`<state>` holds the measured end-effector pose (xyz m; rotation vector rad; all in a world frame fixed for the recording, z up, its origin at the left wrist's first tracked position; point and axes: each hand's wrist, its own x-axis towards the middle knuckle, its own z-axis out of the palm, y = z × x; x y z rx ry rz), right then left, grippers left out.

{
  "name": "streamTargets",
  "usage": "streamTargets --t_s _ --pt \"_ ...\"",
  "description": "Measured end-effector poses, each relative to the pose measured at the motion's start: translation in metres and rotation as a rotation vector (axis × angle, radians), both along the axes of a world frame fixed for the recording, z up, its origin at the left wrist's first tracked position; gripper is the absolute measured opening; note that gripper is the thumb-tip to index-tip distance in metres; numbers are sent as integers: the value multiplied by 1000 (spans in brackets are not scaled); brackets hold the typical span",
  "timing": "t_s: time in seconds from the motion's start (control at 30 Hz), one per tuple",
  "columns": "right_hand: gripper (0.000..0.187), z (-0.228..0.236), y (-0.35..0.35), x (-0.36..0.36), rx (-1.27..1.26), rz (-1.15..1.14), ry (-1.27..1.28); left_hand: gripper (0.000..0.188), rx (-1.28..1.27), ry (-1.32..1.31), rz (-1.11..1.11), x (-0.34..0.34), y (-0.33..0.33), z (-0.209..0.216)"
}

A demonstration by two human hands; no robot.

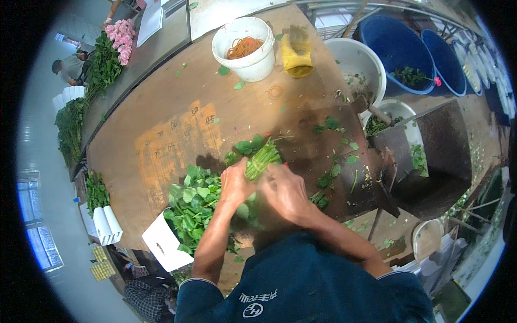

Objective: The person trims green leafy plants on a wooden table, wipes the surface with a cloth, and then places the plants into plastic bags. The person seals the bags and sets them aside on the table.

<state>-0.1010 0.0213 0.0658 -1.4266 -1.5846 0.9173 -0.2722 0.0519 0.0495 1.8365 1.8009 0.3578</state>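
Observation:
A bundle of cut green stems (262, 160) points away from me over the wooden table. My left hand (237, 180) is closed around its left side. Against the right side of the stems is my right hand (283, 191), its fingers curled inward but smeared by motion; whether it grips anything is hidden. The bundle's leafy part (195, 207) appears to spread to the left, under and beside my left forearm. White wrapping paper (164, 242) lies around the lower left of these leaves. Small red bits show beside my right fingers, too small to name.
A white bucket of rubber bands (242, 51) and a yellow glove (297, 54) lie at the table's far side. Right stand a metal chute (431, 145), a white tub (377, 70) and blue bins (377, 32). Pink roses (120, 40) and people are far left.

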Motion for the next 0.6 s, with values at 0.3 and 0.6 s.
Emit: streamTargets --t_s 0.3,0.6 --pt "20 -86 58 28 -125 -45 -171 39 -135 -67 30 -25 -6 56" --pt "25 -137 61 45 -279 215 -140 26 260 -33 276 -115 -23 205"
